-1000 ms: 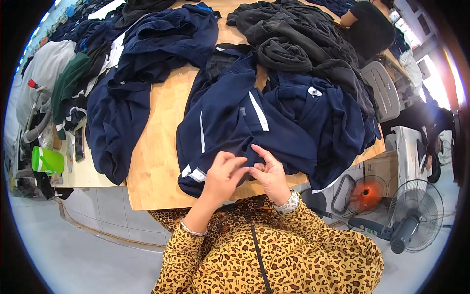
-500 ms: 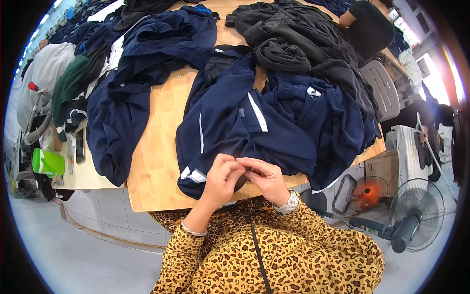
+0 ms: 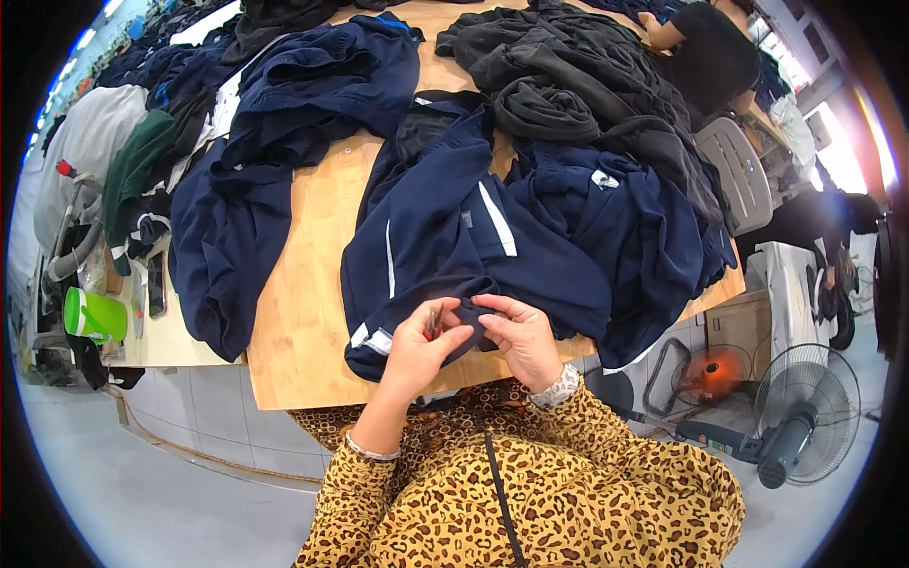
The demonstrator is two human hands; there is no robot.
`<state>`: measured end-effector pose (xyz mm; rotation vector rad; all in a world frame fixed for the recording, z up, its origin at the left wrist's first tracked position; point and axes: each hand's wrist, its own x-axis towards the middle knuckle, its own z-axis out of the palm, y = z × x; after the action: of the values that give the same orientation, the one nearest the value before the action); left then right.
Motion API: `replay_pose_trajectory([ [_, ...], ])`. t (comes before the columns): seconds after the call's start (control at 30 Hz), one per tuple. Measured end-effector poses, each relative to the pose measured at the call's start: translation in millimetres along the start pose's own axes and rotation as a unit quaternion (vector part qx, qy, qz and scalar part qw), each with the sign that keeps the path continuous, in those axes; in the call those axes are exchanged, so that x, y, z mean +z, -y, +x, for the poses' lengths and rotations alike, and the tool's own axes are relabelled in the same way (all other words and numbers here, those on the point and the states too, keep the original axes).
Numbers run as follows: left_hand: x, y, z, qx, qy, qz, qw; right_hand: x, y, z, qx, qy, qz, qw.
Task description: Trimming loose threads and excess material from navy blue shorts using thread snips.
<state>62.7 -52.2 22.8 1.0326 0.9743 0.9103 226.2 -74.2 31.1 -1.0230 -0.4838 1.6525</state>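
A navy garment (image 3: 426,246) with white stripes lies on the wooden table, its lower edge pulled up near the table's front edge. My left hand (image 3: 423,346) pinches the fabric there between thumb and fingers. Something small, red and dark (image 3: 433,329), shows within its curled fingers; its kind is unclear. Close beside it, my right hand (image 3: 525,346) grips the same bunched fabric with thumb and forefinger. White patches (image 3: 381,341) show at the garment's lower left corner.
More navy clothing (image 3: 327,80) is heaped at left and another navy piece (image 3: 625,227) at right. A dark grey pile (image 3: 568,76) lies behind. Beyond it a co-worker (image 3: 710,62) bends over. A standing fan (image 3: 795,417) is at right, a green bucket (image 3: 99,315) at left.
My hands have parted slightly and the fingers have shifted on the fabric. The red and dark item now shows in my left hand. The co-worker's arm has moved at the back.
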Motion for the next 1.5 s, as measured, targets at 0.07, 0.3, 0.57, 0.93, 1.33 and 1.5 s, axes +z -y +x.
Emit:
replay_pose_trajectory([
  [0.07, 1.2, 3.7, -1.1, 0.012, 0.015, -0.002, 1.0, -1.6, -3.6, 0.7, -0.006, -0.009, -0.007, 1.0],
  [0.3, 2.6, -7.8, -5.3, 0.023, -0.001, 0.13, 0.991, -9.5, -9.6, 3.7, -0.056, -0.02, -0.068, 0.996],
  [0.57, -1.9, -17.9, -16.6, 0.177, -0.015, 0.345, 0.922, -7.5, -10.0, 4.2, -0.063, -0.016, -0.053, 0.996],
  [0.93, 10.0, -35.2, -21.0, 0.173, -0.037, 0.469, 0.865, -0.7, -10.4, 3.6, -0.067, -0.007, -0.046, 0.997],
  [1.33, 13.2, -30.9, -12.8, 0.138, -0.03, 0.478, 0.867, 5.9, -5.0, -0.5, -0.079, 0.001, -0.069, 0.994],
  [1.5, 15.4, -30.5, -11.6, 0.133, -0.031, 0.483, 0.865, 4.7, -6.2, -0.7, -0.095, 0.003, -0.091, 0.991],
])
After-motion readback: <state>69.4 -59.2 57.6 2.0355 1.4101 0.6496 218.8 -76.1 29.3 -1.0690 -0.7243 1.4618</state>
